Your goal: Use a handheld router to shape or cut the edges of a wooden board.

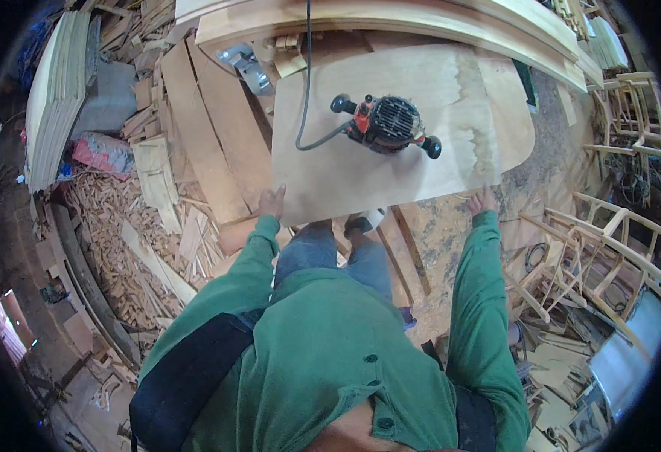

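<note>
A large thin plywood sheet (391, 166) lies flat in front of me on a workbench. My left hand (272, 202) grips its near left corner. My right hand (482, 201) rests on its near right edge, fingers on the sheet. A black and red hand-held router (385, 123) with two black side knobs stands on the middle of the sheet, apart from both hands. Its dark power cord (306, 83) runs up and away toward the far side. Both my arms are in green sleeves.
Long curved wooden boards (421, 19) lie across the far side. Planks (210, 128) and a heap of offcuts (120, 233) fill the left floor. Wooden chair frames (601, 241) stand at the right. A stack of thin sheets (52, 98) leans at the far left.
</note>
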Tool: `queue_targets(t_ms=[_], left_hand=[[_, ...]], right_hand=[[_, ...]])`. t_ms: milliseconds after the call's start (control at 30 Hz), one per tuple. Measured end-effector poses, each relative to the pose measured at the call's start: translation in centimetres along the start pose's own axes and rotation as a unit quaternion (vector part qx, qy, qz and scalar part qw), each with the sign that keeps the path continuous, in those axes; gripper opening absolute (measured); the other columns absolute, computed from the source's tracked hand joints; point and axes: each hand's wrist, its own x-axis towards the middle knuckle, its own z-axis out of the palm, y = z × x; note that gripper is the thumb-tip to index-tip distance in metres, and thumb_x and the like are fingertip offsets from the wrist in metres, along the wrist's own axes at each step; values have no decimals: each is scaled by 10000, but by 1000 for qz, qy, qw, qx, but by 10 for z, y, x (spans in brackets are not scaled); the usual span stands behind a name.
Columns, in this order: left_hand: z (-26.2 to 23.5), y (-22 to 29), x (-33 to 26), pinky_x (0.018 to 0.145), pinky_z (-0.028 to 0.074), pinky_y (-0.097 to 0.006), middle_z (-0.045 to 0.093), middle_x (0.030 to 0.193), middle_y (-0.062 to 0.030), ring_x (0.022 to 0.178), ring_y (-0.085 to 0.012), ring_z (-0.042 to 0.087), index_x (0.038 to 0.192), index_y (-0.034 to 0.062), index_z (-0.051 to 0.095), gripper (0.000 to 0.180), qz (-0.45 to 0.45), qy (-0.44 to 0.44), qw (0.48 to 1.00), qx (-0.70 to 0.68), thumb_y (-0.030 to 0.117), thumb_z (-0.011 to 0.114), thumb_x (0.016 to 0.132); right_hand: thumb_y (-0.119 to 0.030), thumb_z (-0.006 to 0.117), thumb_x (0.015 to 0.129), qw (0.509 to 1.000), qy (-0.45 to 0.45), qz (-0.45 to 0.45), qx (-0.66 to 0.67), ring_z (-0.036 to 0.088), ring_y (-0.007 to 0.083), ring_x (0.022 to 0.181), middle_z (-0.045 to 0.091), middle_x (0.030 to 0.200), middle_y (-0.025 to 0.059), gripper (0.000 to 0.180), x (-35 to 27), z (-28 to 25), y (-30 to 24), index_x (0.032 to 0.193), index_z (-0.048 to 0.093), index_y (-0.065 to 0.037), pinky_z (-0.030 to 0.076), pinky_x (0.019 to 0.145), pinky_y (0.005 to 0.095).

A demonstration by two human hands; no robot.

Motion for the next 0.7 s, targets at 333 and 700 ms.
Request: queue_targets(t_ms=[333, 700], left_hand=[[-8, 8, 22, 942, 448, -441, 596, 1164, -322, 1115, -415, 581, 1148, -74, 585, 806, -1, -150, 989, 13, 672, 545, 848], [-5, -4, 14, 870, 491, -425, 622, 1108, -269, 1006, -342, 626, 1121, -80, 562, 756, 22, -95, 994, -55, 599, 669, 805]], right_hand=[[-446, 637, 914, 994, -49, 52, 83, 542, 271, 1186, 553, 1300, 106, 569, 31, 14, 10, 1363, 462, -144, 553, 694, 411], [-235, 688, 899, 992, -117, -33, 40, 635, 295, 965, 624, 1141, 113, 457, 62, -14, 44, 1297, 494, -124, 580, 711, 420]])
